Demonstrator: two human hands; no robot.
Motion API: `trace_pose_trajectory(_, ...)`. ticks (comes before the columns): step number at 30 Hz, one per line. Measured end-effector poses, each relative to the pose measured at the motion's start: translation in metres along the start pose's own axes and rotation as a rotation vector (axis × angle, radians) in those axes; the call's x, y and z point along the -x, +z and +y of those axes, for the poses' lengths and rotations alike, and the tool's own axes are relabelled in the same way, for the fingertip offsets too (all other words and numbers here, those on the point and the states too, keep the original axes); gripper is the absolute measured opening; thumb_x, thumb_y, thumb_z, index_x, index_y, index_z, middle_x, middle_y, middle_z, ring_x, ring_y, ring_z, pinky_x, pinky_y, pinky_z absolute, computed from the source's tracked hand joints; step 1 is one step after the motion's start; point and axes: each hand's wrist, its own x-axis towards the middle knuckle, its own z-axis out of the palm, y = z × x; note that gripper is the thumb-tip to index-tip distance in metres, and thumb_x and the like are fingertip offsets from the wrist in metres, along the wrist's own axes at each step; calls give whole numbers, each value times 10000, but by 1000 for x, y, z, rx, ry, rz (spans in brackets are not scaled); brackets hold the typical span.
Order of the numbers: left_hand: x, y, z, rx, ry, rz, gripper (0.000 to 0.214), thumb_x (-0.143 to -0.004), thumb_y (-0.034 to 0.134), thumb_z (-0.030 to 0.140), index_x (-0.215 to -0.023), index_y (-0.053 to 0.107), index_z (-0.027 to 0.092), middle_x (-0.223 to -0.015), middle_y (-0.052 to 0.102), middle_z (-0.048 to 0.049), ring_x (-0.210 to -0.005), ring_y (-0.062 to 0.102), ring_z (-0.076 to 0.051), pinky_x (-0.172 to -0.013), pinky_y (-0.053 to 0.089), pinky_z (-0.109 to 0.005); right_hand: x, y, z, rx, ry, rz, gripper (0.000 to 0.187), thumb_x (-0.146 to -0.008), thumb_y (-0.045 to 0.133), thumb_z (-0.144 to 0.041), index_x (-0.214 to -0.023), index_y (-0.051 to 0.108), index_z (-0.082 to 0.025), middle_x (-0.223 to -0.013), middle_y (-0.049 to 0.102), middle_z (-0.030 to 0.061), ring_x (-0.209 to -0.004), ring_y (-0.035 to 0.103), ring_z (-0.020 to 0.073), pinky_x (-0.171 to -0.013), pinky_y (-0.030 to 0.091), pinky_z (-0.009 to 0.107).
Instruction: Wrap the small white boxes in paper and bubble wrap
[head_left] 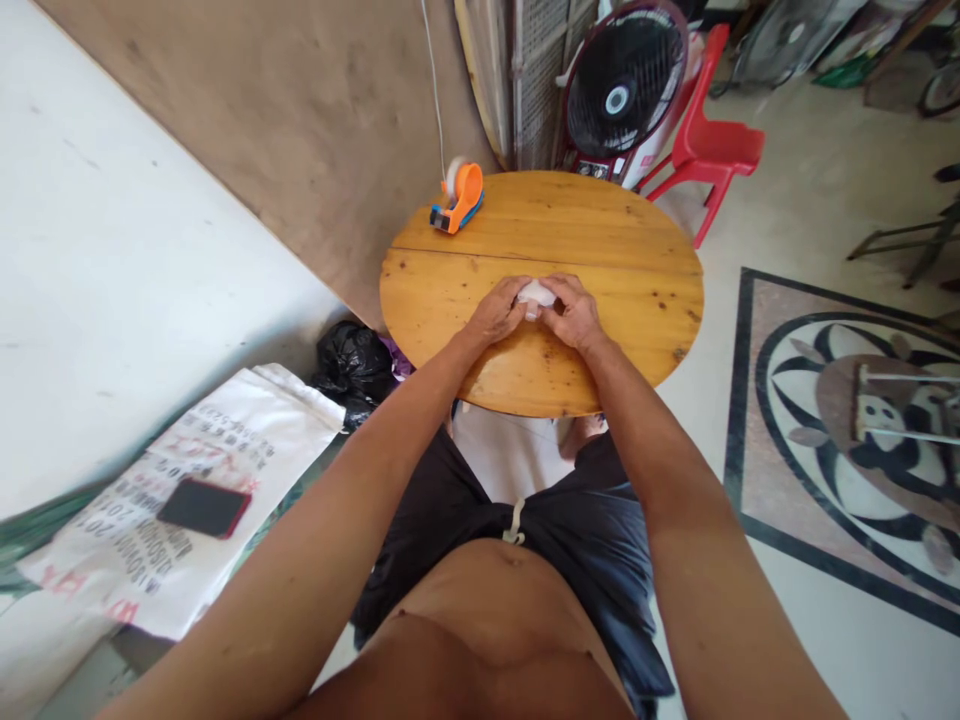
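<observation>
A small whitish, partly translucent object (537, 293) is between my two hands over the middle of the wooden table (622, 230); its exact kind is too small to make out. My left hand (499, 312) grips its left side with curled fingers. From the other side my right hand (574, 312) closes on it, thumb toward the near end. A paler tab sticks out of it toward me. Beyond the hands, at the table's far left, stands an orange and blue tape dispenser (459, 200) with a roll of tape.
A black fan (626, 85) and a red plastic chair (712, 145) stand behind the table. To the left, a dark phone (204, 507) lies on a printed white sack (247, 430), near a black plastic bag (352, 365). A wooden board (337, 130) leans along the wall.
</observation>
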Motion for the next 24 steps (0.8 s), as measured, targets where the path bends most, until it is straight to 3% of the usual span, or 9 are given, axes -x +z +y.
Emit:
trace_pose_trajectory(6, 2, 4, -7, 39, -65, 50, 665, -972, 517, 502, -1521, 373, 155, -1477, 517, -203, -1377, 515, -307, -1172, 405, -471, -8, 2, -1, -121, 36, 44, 546, -814, 664, -596, -1178, 750, -198, -1229, 688, 136, -1145, 643, 302, -1039, 522, 496)
trace_pose_trajectory(14, 3, 2, -2, 65, -111, 46, 725, -953, 537, 601, -1510, 363, 171, -1425, 558, -208, -1212, 625, -296, -1087, 474, -468, -25, -8, -9, -471, 313, 38, 329, -740, 730, -481, -888, 785, -192, -936, 738, 36, -843, 666, 199, -844, 552, 373)
trace_pose_trajectory(18, 3, 1, 5, 90, -118, 73, 657, -977, 482, 625, -1466, 420, 190, -1365, 600, -182, -1162, 648, -282, -1044, 508, -458, -39, -10, -17, -553, 353, 78, 305, -791, 680, -476, -718, 716, -182, -730, 652, -8, -688, 575, 141, -690, 495, 294)
trace_pose_trajectory(24, 3, -1, 6, 59, -145, 81, 609, -978, 498, 594, -1420, 472, 176, -1343, 621, -181, -1163, 654, -290, -1028, 521, -460, -65, -5, -4, -412, 408, 152, 347, -831, 683, -485, -658, 619, -191, -627, 485, -41, -619, 456, 112, -577, 378, 255)
